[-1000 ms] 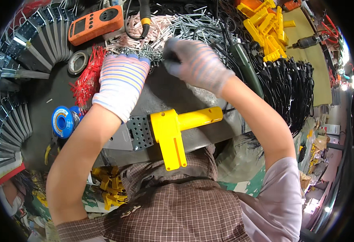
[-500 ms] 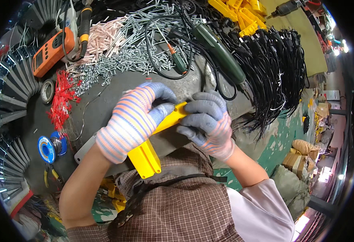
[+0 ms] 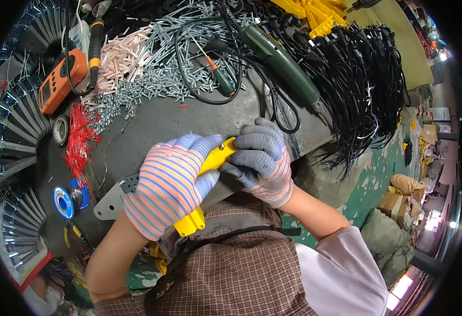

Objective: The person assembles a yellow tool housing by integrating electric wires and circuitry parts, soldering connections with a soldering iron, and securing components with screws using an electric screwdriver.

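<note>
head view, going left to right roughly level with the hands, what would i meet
gray metal pieces → red wires → left gloved hand → yellow piece between the hands → right gloved hand → black cords

Past the right edge of the dark grey worktop, the green floor is blotched with pale patches and bears a carton, a tan bag and a grey sack. A yellow-green surface spreads beyond the far right corner. Farther right are a dark beam and white glare, whether lamp or window unclear.
</note>
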The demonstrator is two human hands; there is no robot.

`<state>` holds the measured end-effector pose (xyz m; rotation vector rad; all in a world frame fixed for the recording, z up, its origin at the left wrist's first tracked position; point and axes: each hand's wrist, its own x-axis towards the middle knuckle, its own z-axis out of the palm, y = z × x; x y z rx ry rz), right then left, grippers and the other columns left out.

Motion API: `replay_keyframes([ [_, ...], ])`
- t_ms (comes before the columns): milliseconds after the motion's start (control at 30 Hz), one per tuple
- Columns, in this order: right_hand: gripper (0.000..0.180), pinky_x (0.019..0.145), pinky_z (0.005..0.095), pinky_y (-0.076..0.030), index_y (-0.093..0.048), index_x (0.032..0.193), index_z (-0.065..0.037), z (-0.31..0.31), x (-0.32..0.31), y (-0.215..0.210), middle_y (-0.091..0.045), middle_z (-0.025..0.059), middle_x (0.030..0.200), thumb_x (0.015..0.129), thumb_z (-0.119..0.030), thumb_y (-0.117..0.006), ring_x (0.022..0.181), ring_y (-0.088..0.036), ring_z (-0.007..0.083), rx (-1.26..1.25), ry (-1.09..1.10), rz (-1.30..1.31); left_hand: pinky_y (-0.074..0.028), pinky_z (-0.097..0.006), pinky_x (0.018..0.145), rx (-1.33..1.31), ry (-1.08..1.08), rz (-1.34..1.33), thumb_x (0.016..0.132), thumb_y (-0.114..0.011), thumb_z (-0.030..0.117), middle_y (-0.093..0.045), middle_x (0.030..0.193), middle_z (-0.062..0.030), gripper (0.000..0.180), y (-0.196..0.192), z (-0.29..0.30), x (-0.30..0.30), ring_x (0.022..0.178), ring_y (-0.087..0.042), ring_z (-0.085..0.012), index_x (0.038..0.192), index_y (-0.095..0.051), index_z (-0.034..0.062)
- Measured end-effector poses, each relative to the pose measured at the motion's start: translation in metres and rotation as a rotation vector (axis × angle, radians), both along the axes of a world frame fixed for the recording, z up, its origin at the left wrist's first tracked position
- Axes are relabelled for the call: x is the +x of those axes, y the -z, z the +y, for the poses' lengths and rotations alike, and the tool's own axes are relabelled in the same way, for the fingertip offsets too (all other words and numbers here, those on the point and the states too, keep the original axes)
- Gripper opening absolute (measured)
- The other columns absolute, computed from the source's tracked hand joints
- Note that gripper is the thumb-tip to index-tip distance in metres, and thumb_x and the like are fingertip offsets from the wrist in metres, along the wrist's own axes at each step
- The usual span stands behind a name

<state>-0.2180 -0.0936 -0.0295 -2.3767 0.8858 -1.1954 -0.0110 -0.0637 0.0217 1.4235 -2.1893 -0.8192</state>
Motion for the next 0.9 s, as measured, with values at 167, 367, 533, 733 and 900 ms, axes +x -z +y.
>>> replay_keyframes([
  [167, 0.023, 0.09, 0.0464, -0.047, -0.065, 0.09, -0.011, -0.003, 0.008, -0.006, -0.065, 0.0072, 0.103, 0.069, -0.016, -0.072, 0.095, -0.063, 0.0266, -0.131, -0.125, 0.167, -0.048, -0.041, 0.081, -0.086, -0.115, -0.065, 0.075, -0.07, 0.015, -0.064, 0.104, -0.0163, 0.052, 0.002, 0.013, 0.003, 0.093, -0.061, -0.0338, 0.124, -0.057, 0.0048],
  [367, 0.027, 0.087, 0.0443, -0.05, -0.067, 0.098, -0.009, -0.017, 0.014, -0.027, -0.065, 0.0083, 0.104, 0.071, -0.013, -0.069, 0.097, -0.063, 0.0271, -0.181, -0.236, 0.246, -0.048, -0.042, 0.083, -0.13, -0.233, -0.062, 0.073, -0.073, 0.018, -0.065, 0.104, -0.0143, 0.049, 0.003, 0.02, 0.006, 0.095, -0.061, -0.0332, 0.12, -0.06, 0.0064],
  [533, 0.016, 0.078, 0.0363, -0.05, -0.068, 0.088, -0.011, -0.068, 0.032, -0.073, -0.065, 0.0082, 0.094, 0.072, -0.012, -0.071, 0.087, -0.063, 0.0261, -0.091, -0.208, 0.219, -0.047, -0.042, 0.085, -0.122, -0.23, -0.07, 0.074, -0.072, 0.02, -0.065, 0.103, -0.0132, 0.04, 0.003, 0.016, 0.003, 0.095, -0.062, -0.0331, 0.111, -0.063, 0.0066],
  [733, 0.02, 0.082, 0.0393, -0.051, -0.07, 0.094, -0.012, -0.17, 0.121, -0.066, -0.064, 0.0094, 0.093, 0.074, -0.013, -0.066, 0.097, -0.061, 0.0297, -0.176, -0.23, 0.932, -0.047, -0.043, 0.084, -0.217, -0.247, -0.077, 0.074, -0.073, 0.022, -0.066, 0.102, -0.0122, 0.038, 0.006, 0.02, 0.003, 0.093, -0.062, -0.0327, 0.109, -0.064, 0.0069],
  [900, 0.02, 0.082, 0.0392, -0.052, -0.07, 0.092, -0.012, -0.182, 0.149, -0.072, -0.066, 0.0087, 0.097, 0.072, -0.014, -0.067, 0.099, -0.062, 0.0282, -0.214, -0.293, 1.26, -0.047, -0.042, 0.083, -0.209, -0.264, -0.109, 0.074, -0.073, 0.022, -0.066, 0.102, -0.0114, 0.04, 0.002, 0.023, 0.001, 0.093, -0.062, -0.0316, 0.11, -0.064, 0.0073],
])
